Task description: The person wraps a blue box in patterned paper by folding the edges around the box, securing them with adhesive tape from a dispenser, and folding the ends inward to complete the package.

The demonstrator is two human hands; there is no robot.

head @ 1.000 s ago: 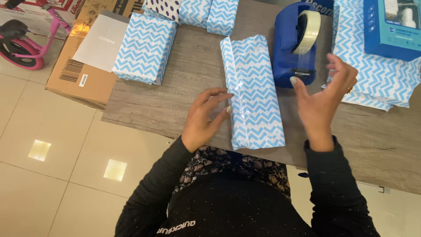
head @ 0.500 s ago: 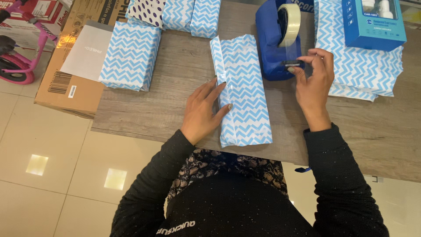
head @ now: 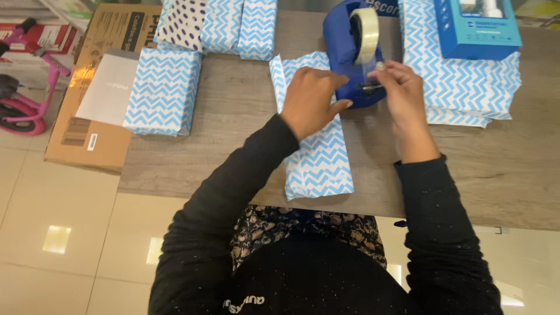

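Both hands are now meeting at the dispenser (head: 350, 55): the left hand (head: 312, 99) is bracing it, empty, while the right hand (head: 402, 96) is pinching tape (head: 368, 35). Unheld, the parcel (head: 318, 151) risks unfolding, lying just beside.

- A wrapped chevron parcel (head: 162, 90) lies at the surface's (head: 233, 151) left edge.
- A blue product box (head: 475, 29) sits on folded chevron paper (head: 466, 87).
- A cardboard box (head: 96, 87) and pink ride-on toy (head: 26, 108) stand on the floor.
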